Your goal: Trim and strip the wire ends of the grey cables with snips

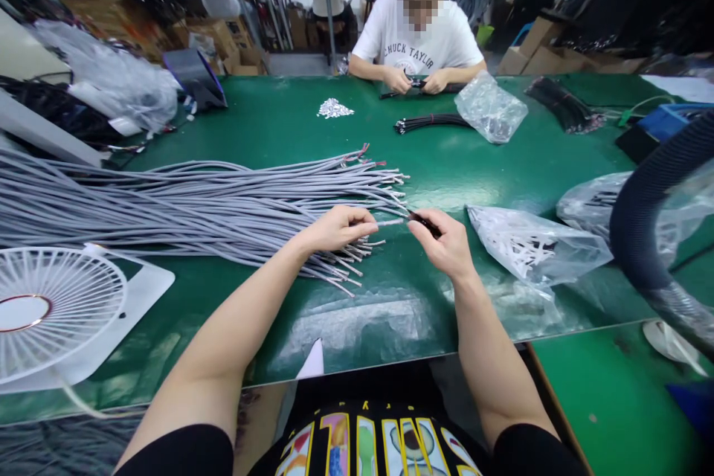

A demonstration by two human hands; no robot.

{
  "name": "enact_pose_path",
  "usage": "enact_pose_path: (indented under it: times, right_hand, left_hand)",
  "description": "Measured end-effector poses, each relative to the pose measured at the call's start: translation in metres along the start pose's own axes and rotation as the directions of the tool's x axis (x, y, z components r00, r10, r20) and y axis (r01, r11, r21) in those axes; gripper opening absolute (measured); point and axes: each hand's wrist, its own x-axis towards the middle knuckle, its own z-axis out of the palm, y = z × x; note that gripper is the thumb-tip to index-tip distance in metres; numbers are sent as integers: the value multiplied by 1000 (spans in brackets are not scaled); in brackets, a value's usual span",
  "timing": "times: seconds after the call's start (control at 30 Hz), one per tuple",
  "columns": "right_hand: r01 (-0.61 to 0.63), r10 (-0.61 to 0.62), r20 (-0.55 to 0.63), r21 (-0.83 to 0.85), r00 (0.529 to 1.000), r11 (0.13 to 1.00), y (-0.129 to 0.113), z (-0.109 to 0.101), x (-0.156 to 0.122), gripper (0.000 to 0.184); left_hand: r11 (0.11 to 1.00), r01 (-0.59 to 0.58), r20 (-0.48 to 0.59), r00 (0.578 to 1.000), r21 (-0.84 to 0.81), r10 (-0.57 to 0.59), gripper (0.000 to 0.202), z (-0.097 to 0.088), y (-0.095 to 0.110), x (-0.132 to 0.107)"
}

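My left hand (341, 227) is closed in a pinch on the end of one grey cable (389, 222), just above a big bundle of grey cables (184, 212) lying across the green table (312, 141). My right hand (443, 243) is closed on a small dark piece (425, 222) held at the tip of that cable. The two hands are a few centimetres apart. The bundle's stripped ends fan out under my left hand.
A white fan (53, 309) sits at the near left. Clear plastic bags (532, 245) with small white parts lie to the right, a black hose (647, 216) beyond them. Across the table a person in a white shirt (418, 41) handles black cables (429, 121).
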Motion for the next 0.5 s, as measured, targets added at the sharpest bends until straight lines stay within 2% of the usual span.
enact_pose_path:
  times: [0.07, 0.13, 0.27, 0.37, 0.5]
  right_hand:
    - [14, -13, 15, -69, 1000, 998, 0, 0, -5, 19]
    - [27, -25, 16, -126, 1000, 992, 1, 1, -8, 19]
    - [73, -70, 22, -237, 997, 969, 2, 8, -10, 20]
    - [88, -89, 13, -325, 996, 942, 3, 12, -11, 20]
    - [85, -86, 14, -382, 996, 920, 5, 11, -11, 20]
  left_hand:
    - [992, 91, -47, 994, -84, -95, 31, 10, -6, -4]
    - [982, 130, -50, 989, -139, -138, 29, 19, -11, -9]
    - [989, 66, -110, 991, -130, -81, 33, 29, -15, -14]
    - [992, 63, -140, 987, -106, -77, 39, 32, -15, -14]
    - [998, 56, -166, 984, -40, -61, 38, 33, -14, -12]
